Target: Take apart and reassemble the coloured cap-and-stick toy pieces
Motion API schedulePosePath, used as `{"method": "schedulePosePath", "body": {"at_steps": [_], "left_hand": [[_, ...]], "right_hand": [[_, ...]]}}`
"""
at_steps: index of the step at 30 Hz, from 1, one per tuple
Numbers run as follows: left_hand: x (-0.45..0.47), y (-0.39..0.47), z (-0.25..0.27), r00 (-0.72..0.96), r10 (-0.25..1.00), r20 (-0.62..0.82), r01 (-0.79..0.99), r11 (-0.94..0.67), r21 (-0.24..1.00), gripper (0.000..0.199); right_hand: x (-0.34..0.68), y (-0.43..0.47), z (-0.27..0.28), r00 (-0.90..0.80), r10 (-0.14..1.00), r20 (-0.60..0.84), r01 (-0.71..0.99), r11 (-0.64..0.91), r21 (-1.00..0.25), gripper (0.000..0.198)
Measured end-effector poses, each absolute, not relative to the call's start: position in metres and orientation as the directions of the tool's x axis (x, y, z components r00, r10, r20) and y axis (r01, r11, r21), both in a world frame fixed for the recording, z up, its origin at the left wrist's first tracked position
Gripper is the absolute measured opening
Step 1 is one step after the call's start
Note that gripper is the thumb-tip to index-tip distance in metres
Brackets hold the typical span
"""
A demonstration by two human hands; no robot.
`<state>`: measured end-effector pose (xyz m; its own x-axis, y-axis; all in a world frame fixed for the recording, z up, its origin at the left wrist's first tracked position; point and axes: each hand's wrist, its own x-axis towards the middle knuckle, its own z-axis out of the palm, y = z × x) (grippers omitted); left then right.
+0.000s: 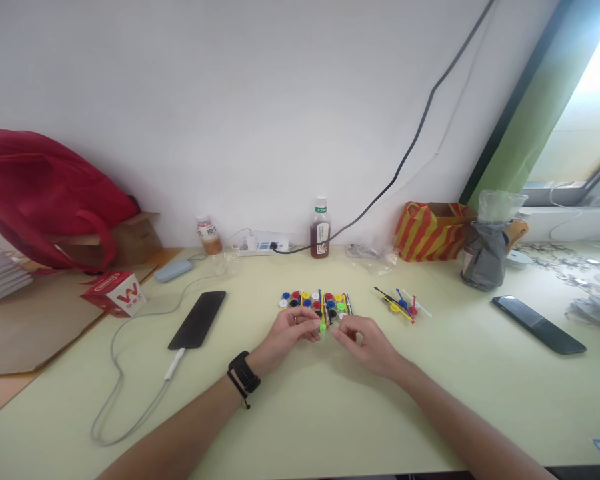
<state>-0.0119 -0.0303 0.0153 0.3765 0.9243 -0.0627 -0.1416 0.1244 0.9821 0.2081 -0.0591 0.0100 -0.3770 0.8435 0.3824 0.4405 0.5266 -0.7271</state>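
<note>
My left hand (290,333), with a black watch on its wrist, pinches a small bright green round plastic piece (323,327) between thumb and fingertips. Close by on the right, my right hand (367,343) has its thumb and fingers closed together; whatever lies between them is too small to make out. Just beyond both hands sit rows of small coloured plastic discs (286,295) in red, blue, yellow, white, black and green. Thin coloured sticks (350,303) lie among the rows. My fingers hide the nearest part of the rows.
To the right lies a loose pile of coloured sticks and discs (403,305). A phone (197,320) with a white cable is on the left, another phone (537,325) on the right. A dark drink bottle (321,230) and a power strip (263,244) stand along the wall.
</note>
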Motion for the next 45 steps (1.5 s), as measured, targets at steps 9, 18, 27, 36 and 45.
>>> {"method": "schedulePosePath", "body": {"at_steps": [9, 18, 27, 36, 45], "left_hand": [[-0.014, -0.029, 0.012, 0.406, 0.913, -0.036, -0.144, 0.103, 0.984, 0.028], [-0.013, -0.029, 0.011, 0.390, 0.919, -0.051, -0.135, 0.112, 0.984, 0.028], [-0.013, -0.030, 0.019, 0.377, 0.925, -0.054, -0.136, 0.113, 0.984, 0.028], [-0.012, -0.030, 0.017, 0.400, 0.916, -0.035, -0.118, 0.089, 0.989, 0.031], [-0.011, -0.031, 0.008, 0.479, 0.878, 0.010, -0.079, 0.032, 0.996, 0.034]], "right_hand": [[0.203, -0.065, 0.013, -0.400, 0.854, 0.332, 0.330, 0.473, -0.817, 0.020], [0.209, -0.064, 0.008, -0.419, 0.772, 0.478, 0.452, 0.633, -0.628, 0.041], [0.209, -0.062, 0.013, -0.414, 0.817, 0.402, 0.426, 0.564, -0.707, 0.039], [0.206, -0.065, 0.016, -0.392, 0.850, 0.351, 0.347, 0.490, -0.799, 0.010], [0.203, -0.063, 0.011, -0.392, 0.867, 0.307, 0.324, 0.443, -0.836, 0.012]]}}
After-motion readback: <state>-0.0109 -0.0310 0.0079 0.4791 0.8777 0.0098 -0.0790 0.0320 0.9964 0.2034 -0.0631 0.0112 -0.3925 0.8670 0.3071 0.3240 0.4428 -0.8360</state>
